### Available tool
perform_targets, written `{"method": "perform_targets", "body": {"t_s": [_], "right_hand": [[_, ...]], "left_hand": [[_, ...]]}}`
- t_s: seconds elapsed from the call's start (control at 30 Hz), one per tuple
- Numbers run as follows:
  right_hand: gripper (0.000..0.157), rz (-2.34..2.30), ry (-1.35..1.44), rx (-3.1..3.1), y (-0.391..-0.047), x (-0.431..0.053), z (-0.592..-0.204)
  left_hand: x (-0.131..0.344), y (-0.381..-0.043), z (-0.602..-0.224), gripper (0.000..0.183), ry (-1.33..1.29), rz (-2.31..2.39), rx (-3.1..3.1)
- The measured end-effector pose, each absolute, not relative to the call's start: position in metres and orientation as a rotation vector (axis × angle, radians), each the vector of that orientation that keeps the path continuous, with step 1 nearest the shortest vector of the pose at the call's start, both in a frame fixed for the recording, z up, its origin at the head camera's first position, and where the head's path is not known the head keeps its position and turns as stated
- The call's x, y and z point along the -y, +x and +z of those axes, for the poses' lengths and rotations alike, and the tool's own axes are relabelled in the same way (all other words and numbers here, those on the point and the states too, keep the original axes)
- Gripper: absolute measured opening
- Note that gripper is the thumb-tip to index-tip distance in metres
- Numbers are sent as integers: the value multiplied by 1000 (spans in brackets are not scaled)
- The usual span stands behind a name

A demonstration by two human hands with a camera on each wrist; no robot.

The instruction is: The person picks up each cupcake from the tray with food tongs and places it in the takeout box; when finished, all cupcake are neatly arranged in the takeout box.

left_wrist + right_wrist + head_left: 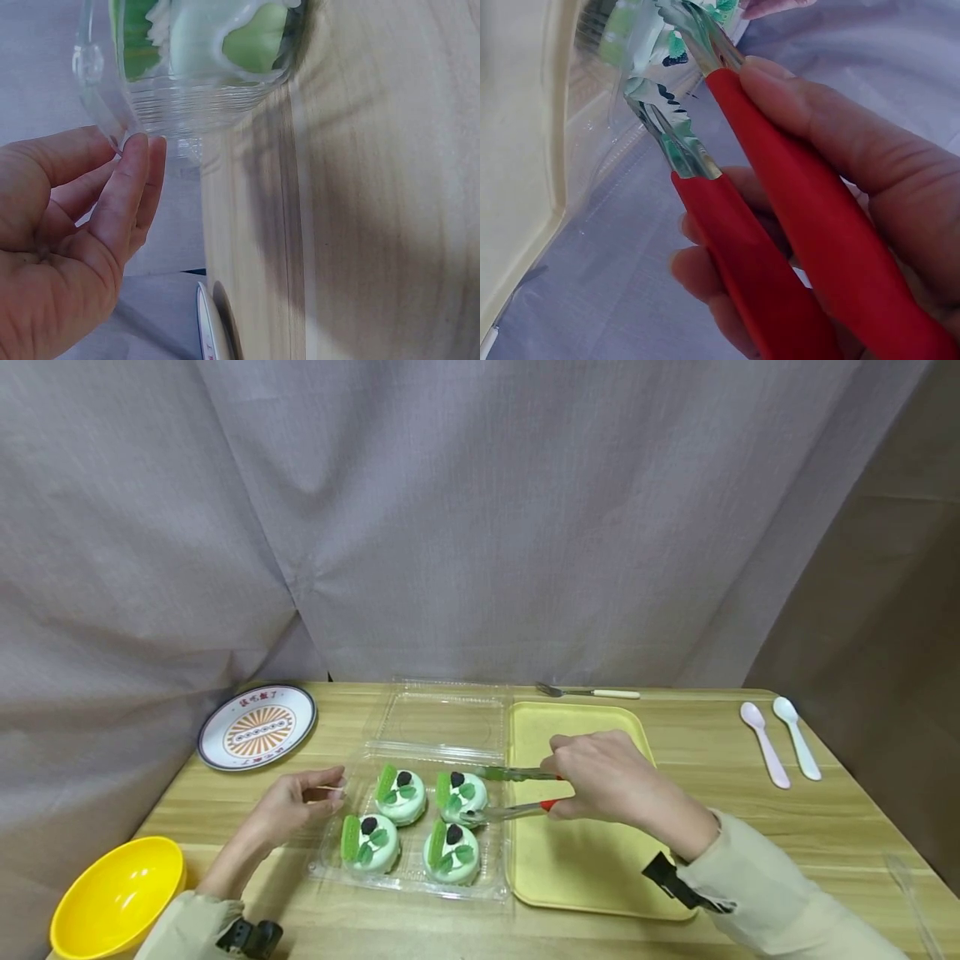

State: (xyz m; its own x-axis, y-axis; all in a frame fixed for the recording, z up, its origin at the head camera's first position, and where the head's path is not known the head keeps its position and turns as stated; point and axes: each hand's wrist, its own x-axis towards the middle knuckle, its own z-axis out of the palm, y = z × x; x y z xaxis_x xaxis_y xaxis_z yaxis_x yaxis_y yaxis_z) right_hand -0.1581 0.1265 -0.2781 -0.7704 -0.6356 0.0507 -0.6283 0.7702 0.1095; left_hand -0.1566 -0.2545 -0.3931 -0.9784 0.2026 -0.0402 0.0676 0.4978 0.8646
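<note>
My right hand [611,781] grips metal tongs [776,202] by their red handles. The tong arms are spread, one on each side of the back right green cake [471,793], which has a dark berry and leaves on top. Whether the tips touch the cake is hard to tell. At the left edge of an opened clear plastic box [405,881], my left hand [288,806] pinches the rim between thumb and fingers. Inside the box sit several such cakes, including a front right cake [463,868] and a front left cake [382,857].
Right of the box lies a yellow tray [585,877], partly under my right arm. A patterned plate [217,747] and yellow bowl [120,893] stand left. A fork [615,694] lies behind the tray; a pink spoon [768,752], pale green spoon [798,743] and clear utensil [911,893] lie right.
</note>
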Motion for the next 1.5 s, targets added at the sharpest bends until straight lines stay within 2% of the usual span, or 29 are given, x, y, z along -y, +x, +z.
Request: {"method": "perform_targets", "body": {"t_s": [0.17,0.43,0.7,0.97,1.5], "right_hand": [[28,-128,1032,2884,-158,-128,-275],[38,-183,1062,2848,-158,-125,-273],[28,-193,1052,2829,-157,-125,-277],[34,-267,1076,2825,-157,-119,-271],[27,-293,1071,2795,-152,-118,-277]], "left_hand": [[254,-157,-392,53,237,1494,-2599],[254,-157,-392,54,248,1486,-2606],[256,-157,-392,52,255,1481,-2620],[253,-157,-391,52,249,1477,-2619],[253,-156,-391,52,258,1461,-2627]]}}
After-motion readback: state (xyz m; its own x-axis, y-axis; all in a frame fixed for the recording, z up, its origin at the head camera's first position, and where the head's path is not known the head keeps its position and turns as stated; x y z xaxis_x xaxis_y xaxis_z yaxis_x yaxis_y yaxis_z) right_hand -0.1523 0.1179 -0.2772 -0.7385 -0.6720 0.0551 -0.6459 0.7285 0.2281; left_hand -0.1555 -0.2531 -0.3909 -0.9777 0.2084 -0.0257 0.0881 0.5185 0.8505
